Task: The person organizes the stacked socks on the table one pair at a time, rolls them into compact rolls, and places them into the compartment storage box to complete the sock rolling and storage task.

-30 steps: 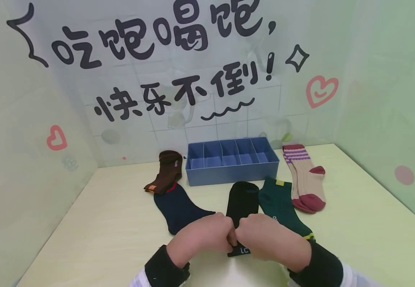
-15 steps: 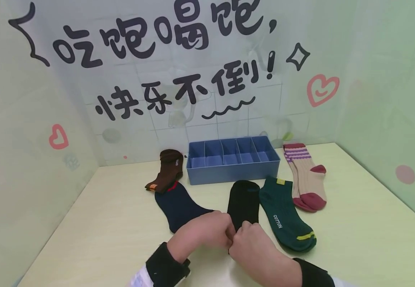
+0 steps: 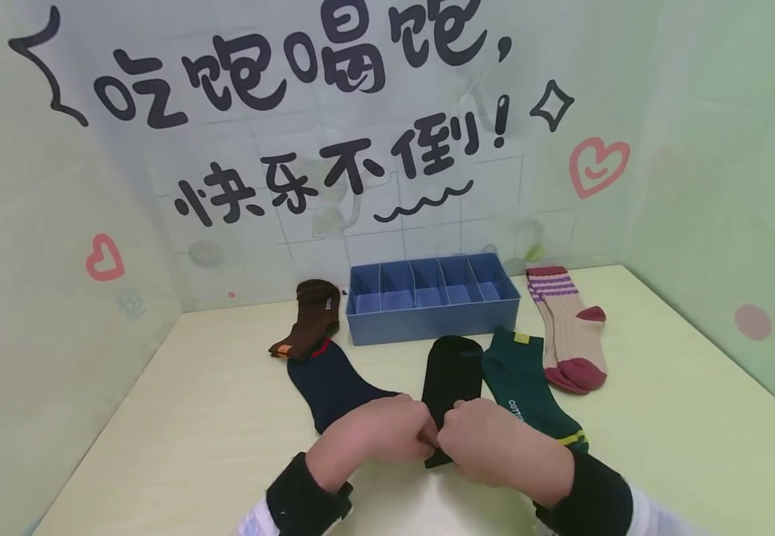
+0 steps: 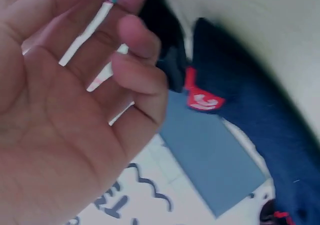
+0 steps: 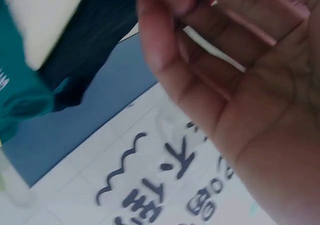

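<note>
A black sock (image 3: 453, 372) lies flat on the table in the head view, its toe toward the box. Both hands meet over its near end. My left hand (image 3: 387, 429) pinches the sock's left edge with curled fingers. Close beside it, my right hand (image 3: 494, 441) pinches the same end, knuckles up. The fingertips are mostly hidden from above. In the right wrist view the thumb and fingers of the right hand (image 5: 245, 90) come together on the black sock (image 5: 95, 35). Fingers of the left hand (image 4: 75, 105) curl beside the black sock (image 4: 170, 40).
A blue box (image 3: 434, 324) with several compartments stands at the back. To the left lie a brown sock (image 3: 316, 320) and a navy sock (image 3: 330, 383). A green sock (image 3: 521, 380) touches the black one's right side; striped beige socks (image 3: 564, 327) lie farther right.
The right hand dipped toward the near edge, then came back up and right. White lettering on the black sock's near end no longer shows. The left hand stayed nearly still.
</note>
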{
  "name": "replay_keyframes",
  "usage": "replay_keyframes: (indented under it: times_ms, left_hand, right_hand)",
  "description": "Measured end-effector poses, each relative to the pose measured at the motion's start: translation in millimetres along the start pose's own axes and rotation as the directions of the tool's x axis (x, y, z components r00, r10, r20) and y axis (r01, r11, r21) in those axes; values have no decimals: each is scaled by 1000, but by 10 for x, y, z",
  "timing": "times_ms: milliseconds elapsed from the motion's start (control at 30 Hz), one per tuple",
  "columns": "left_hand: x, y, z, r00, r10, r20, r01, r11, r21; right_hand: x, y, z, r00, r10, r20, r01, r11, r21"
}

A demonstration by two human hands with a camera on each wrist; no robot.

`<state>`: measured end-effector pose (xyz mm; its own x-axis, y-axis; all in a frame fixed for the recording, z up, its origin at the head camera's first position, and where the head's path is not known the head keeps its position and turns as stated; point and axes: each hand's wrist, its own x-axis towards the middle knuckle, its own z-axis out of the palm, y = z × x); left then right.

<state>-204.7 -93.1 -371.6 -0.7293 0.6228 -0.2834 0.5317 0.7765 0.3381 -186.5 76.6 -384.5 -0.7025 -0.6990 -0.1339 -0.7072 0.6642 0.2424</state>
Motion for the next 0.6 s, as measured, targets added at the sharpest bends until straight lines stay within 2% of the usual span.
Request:
replay_keyframes:
  times_ms: [100, 167, 233, 267, 333, 433, 600]
  left_hand:
    - [-10, 66, 44, 997, -4, -75, 16, 986, 167]
    - [-5, 128, 93, 990, -5, -142, 45, 958, 282]
    - [6, 178, 137, 979, -8, -203, 81, 932, 354]
    - [12, 195, 153, 975, -7, -223, 89, 928, 363]
    - [28, 204, 179, 968, 0, -251, 87, 939, 334]
    - [47, 185, 207, 963, 27, -266, 64, 943, 327]
    - [70, 190, 241, 955, 72, -288, 52, 915, 401]
  right_hand:
    - [2, 106, -40, 997, 33, 63, -43, 984, 172]
    - [-3, 155, -53, 994, 49, 94, -71, 967, 243]
    - [-1, 193, -63, 992, 47, 115, -77, 958, 276]
    - [0, 208, -67, 991, 44, 123, -78, 953, 292]
    - [6, 235, -65, 991, 31, 132, -72, 946, 316]
    - [12, 273, -55, 991, 7, 133, -54, 932, 359]
    - [19, 341, -38, 991, -15, 135, -44, 904, 424]
